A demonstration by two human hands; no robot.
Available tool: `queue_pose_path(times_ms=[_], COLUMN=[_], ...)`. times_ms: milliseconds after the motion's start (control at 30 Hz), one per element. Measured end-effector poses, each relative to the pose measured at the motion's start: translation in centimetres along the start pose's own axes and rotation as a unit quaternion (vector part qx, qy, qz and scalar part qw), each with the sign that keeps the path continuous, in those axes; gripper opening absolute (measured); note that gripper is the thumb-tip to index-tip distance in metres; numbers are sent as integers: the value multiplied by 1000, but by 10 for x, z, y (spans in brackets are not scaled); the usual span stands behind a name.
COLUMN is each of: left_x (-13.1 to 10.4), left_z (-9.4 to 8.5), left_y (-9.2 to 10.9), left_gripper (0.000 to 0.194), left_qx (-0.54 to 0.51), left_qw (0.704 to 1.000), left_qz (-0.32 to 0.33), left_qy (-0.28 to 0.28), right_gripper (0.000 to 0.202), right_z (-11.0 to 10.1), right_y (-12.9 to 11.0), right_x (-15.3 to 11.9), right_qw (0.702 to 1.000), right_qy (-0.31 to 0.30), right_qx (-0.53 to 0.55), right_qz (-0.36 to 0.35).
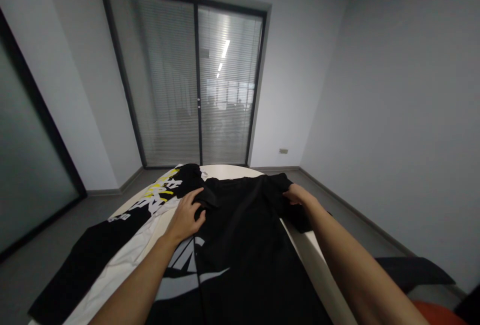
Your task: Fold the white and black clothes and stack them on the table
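Note:
A black T-shirt (243,245) lies spread over the table, its neck end away from me. Grey lettering and a grey swoosh are printed at its lower left, crossed by a lengthwise crease or edge. My left hand (185,217) rests at the sleeve on the left side, thumb and fingers apart, fingertips touching the cloth. On the right side, my right hand (298,195) has its fingers closed on the other sleeve near the shoulder. Part of that sleeve hangs below the hand, and its fingertips are partly hidden.
Left of the shirt lie a black garment with yellow and white print (161,190) and a white garment (112,275). The white table (225,171) has a rounded far edge. A dark chair part (416,271) stands at right. Beyond are a glazed partition with blinds (168,80) and walls.

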State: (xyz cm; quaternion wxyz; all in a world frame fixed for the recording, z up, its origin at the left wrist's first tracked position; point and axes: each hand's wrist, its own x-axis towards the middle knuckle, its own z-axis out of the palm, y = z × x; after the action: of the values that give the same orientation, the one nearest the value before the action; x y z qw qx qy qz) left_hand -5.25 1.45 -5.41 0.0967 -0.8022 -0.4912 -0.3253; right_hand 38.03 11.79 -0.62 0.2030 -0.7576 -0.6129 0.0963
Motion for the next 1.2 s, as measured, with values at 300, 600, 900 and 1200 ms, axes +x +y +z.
queue_pose_path(times_ms=[300, 600, 900, 1200], left_x=[-9, -9, -16, -23], left_z=[11, 28, 35, 7], left_y=[-4, -17, -28, -7], left_gripper=[20, 30, 34, 60], left_qx=[-51, -16, 7, 143], left_qw=[991, 997, 997, 947], left_qz=[49, -13, -47, -145], left_qy=[-113, -80, -69, -250], right_gripper=[51, 51, 68, 72], right_z=[-28, 9, 92, 83], right_y=[-9, -36, -102, -64], right_x=[26, -38, -133, -140], right_qw=[981, 986, 984, 968], right_qy=[148, 143, 23, -63], right_qx=[125, -69, -23, -32], right_qz=[14, -49, -174, -242])
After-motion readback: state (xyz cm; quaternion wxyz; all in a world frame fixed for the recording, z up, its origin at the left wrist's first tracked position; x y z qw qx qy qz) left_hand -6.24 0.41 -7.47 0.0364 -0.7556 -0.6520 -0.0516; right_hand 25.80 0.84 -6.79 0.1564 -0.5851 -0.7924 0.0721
